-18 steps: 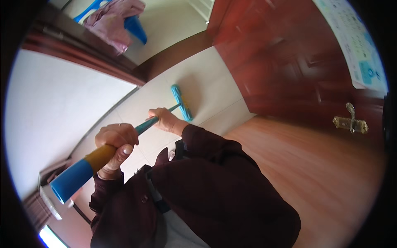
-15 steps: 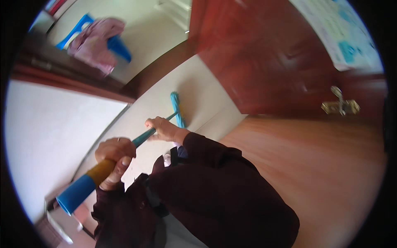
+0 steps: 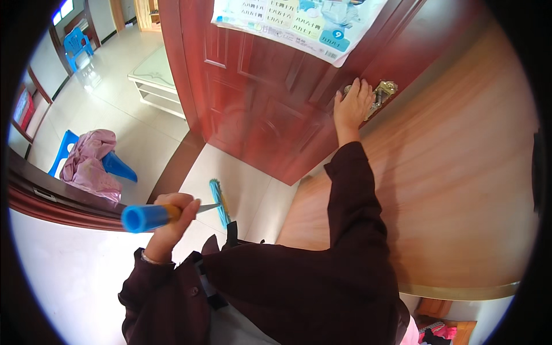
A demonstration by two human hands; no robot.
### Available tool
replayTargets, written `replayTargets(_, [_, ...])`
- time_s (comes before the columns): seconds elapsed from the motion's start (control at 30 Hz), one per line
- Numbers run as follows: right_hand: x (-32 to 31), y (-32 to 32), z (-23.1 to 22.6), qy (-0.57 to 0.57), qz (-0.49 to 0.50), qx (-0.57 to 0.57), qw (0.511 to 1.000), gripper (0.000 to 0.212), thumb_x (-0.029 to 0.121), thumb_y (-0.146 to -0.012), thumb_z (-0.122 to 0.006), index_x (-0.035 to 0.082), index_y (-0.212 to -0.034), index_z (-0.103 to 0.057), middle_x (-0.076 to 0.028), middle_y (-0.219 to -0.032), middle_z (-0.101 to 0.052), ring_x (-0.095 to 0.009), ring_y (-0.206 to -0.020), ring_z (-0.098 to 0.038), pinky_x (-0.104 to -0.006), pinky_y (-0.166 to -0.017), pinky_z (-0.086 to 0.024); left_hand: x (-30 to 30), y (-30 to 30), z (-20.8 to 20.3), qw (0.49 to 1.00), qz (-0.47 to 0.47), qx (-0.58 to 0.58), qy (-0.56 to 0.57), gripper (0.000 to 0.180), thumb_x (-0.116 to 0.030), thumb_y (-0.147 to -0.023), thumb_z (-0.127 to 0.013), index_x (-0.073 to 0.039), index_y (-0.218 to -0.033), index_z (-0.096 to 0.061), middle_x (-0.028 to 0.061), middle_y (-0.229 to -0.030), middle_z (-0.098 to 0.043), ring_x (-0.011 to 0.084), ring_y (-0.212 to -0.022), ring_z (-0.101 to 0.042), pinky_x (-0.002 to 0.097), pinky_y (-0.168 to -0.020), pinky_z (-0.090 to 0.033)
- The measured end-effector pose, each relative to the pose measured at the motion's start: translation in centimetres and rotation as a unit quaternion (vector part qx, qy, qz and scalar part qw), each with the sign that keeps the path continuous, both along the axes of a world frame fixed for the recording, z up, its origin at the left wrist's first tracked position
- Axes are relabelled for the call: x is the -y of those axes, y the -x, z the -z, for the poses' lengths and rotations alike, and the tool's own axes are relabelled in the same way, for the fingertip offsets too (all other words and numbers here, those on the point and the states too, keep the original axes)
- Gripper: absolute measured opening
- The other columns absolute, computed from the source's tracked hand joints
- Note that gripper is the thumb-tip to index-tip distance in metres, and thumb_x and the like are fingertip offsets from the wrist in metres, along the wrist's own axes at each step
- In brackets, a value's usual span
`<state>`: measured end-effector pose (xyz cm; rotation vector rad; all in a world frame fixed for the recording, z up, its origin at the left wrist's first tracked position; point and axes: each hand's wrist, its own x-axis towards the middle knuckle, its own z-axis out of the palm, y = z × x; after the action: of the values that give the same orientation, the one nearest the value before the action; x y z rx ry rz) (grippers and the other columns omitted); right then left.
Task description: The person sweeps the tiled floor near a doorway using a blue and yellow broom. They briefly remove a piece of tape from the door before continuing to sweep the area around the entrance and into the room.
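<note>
My left hand [image 3: 174, 221] is closed round the upper handle of a mop [image 3: 138, 218], just below its blue end sleeve. The mop slants away from me, and its turquoise head [image 3: 217, 198] rests on the pale floor tiles by the doorway. Up at the right, my right hand [image 3: 353, 109] lies over the lever of a brass-coloured door handle [image 3: 385, 91], its fingers covering most of the lever. That handle is fixed to a dark red panelled door [image 3: 259, 98], which stands ajar. A printed poster [image 3: 287, 29] hangs on the door above my right hand.
Beyond the dark threshold [image 3: 175, 167], a blue plastic chair [image 3: 121, 167] carries a pink cloth [image 3: 89, 161]. Farther off stand a low white table [image 3: 155, 75] and another blue chair [image 3: 77, 46]. A wood-grain surface [image 3: 448, 190] spans the right; a white wall [image 3: 63, 270] is at lower left.
My right hand has let go of the mop's shaft and moved up and right onto the door handle. The left hand keeps its hold on the mop. The view has shifted.
</note>
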<state>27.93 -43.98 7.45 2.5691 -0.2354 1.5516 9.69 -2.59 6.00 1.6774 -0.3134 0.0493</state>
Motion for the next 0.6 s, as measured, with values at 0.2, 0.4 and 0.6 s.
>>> replayTargets(0.2, [2.3, -1.0, -0.4, -0.1, 0.025, -0.168, 0.98, 0.043, 0.023, -0.074, -0.073, 0.008, -0.111, -0.055, -0.013, -0.115, -0.053, -0.033, -0.112, -0.046, -0.0475, -0.098, -0.033, 1.8, -0.9, 2.4, 0.995, 0.053, 0.049, -0.068, 0.03, -0.008, -0.082, -0.067, -0.002, -0.058, -0.051, 0.0075, -0.052, -0.05, 0.0149, -0.045, -0.048, 0.0289, -0.045, -0.036])
replayTargets(0.4, [1.5, -1.4, -1.8, -0.137, 0.06, -0.216, 0.965, 0.038, 0.029, -0.076, -0.072, 0.008, -0.105, -0.058, -0.012, -0.111, -0.055, -0.032, -0.11, -0.048, -0.0471, -0.095, -0.034, 1.8, -0.3, 1.9, 0.995, 0.059, 0.004, -0.08, 0.031, -0.007, -0.084, -0.065, -0.004, -0.057, -0.051, 0.0025, -0.053, -0.05, 0.0101, -0.048, -0.045, 0.0261, -0.046, -0.035])
replayTargets(0.6, [1.7, -2.3, -1.2, -0.152, 0.078, -0.197, 0.965, 0.036, 0.03, -0.078, -0.069, 0.009, -0.106, -0.058, -0.012, -0.112, -0.054, -0.033, -0.111, -0.046, -0.0477, -0.094, -0.033, 0.5, -0.1, 2.2, 0.992, 0.054, 0.007, -0.118, 0.027, -0.009, -0.085, -0.066, -0.003, -0.061, -0.055, 0.0041, -0.055, -0.053, 0.0121, -0.049, -0.049, 0.0271, -0.046, -0.035])
